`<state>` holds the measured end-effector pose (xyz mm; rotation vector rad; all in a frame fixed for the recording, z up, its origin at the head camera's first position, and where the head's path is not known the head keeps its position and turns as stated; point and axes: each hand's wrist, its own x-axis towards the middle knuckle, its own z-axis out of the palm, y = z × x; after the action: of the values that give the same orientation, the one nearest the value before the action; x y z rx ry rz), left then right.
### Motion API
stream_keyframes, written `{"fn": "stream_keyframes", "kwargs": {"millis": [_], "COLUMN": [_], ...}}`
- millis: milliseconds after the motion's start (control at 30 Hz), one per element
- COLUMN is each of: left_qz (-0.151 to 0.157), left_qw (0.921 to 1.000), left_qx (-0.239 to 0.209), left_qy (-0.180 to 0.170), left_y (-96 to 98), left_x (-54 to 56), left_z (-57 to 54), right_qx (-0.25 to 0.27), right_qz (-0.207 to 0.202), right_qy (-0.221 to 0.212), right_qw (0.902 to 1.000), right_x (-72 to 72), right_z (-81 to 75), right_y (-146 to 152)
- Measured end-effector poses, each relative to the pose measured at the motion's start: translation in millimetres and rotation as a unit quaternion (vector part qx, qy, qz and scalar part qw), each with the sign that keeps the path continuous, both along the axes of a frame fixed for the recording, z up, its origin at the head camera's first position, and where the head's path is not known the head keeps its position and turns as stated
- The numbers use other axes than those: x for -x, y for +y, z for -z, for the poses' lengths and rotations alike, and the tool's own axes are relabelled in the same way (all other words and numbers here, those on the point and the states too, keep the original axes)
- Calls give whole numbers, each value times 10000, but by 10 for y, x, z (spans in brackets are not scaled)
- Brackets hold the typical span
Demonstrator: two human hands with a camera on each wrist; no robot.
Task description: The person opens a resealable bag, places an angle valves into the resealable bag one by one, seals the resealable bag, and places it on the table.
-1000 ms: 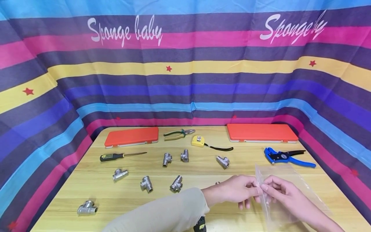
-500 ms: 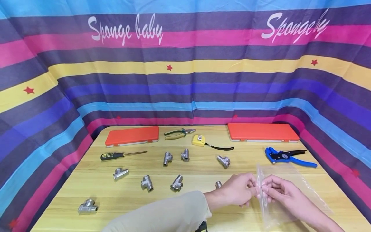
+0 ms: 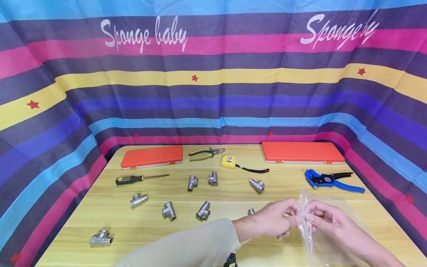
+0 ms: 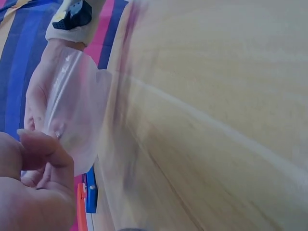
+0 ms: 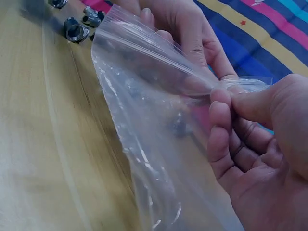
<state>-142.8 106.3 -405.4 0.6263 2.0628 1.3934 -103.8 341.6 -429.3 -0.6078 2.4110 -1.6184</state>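
A clear zip-lock plastic bag [image 3: 308,241] is held between my hands at the right front of the table. My left hand [image 3: 278,217] pinches its mouth edge from the left. On the other side, my right hand [image 3: 340,226] pinches the same edge between thumb and fingers, the two hands almost touching. In the right wrist view the bag [image 5: 139,130] hangs down from the pinched edge, with zip lines along its top. A metal tee pipe fitting [image 3: 251,211] lies just behind my left wrist, partly hidden by it.
Several more tee fittings [image 3: 169,211] lie scattered across the wooden table [image 3: 150,237]. Behind them are a screwdriver [image 3: 130,180], pliers [image 3: 207,154], a tape measure [image 3: 228,161] and two red cases [image 3: 151,156]. Blue wire strippers [image 3: 333,181] lie beyond the bag.
The bag's mouth edge has shifted slightly right and bunched up between my fingers. My right hand has turned a little and moved slightly to the right; the left still pinches the edge.
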Motion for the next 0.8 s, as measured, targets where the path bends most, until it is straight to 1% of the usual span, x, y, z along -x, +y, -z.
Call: {"fn": "stream_keyframes", "kwargs": {"millis": [67, 133, 167, 233, 267, 367, 400, 433, 500, 600, 667, 733, 800], "left_qz": [2, 64, 105, 140, 118, -31, -81, -116, -125, -108, -104, -93, -95], "left_qw": [9999, 9998, 9998, 9998, 9998, 10000, 10000, 9999, 9997, 9975, 9943, 9898, 9850], "left_qx": [103, 171, 181, 147, 101, -53, -50, 0, 182, 572, 800, 979, 1101], "left_qy": [16, 24, 44, 75, 83, 19, -10, -6, 67, 398, 704, 1034, 1327], "left_y": [4, -4, -17, -58, -83, -163, -181, -188, -183, -139, -105, -81, -72], "left_x": [-16, -23, -16, 10, 27, 79, 87, 90, 88, 77, 79, 94, 119], "left_z": [-15, -23, -28, -34, -33, -30, -28, -27, -31, -38, -38, -31, -25], "right_qx": [8, -3, -43, -180, -261, -425, -450, -455, -558, -843, -1139, -1418, -1650], "right_qz": [-132, -311, -332, -194, -48, 446, 554, 590, 599, 659, 811, 1002, 1184], "right_qy": [36, 71, 114, 194, 140, 0, -35, -29, 192, 767, 1123, 1336, 1455], "right_qw": [9999, 9995, 9994, 9995, 9996, 9981, 9974, 9972, 9965, 9913, 9838, 9757, 9683], "right_x": [12, 24, 30, 28, 23, 0, -10, -19, -38, -56, -65, -71, -76], "right_z": [-4, 1, 4, 12, 12, 16, 20, 23, 29, 25, 6, -25, -60], "right_y": [11, 39, 59, 124, 164, 270, 287, 283, 225, 50, -70, -164, -224]}}
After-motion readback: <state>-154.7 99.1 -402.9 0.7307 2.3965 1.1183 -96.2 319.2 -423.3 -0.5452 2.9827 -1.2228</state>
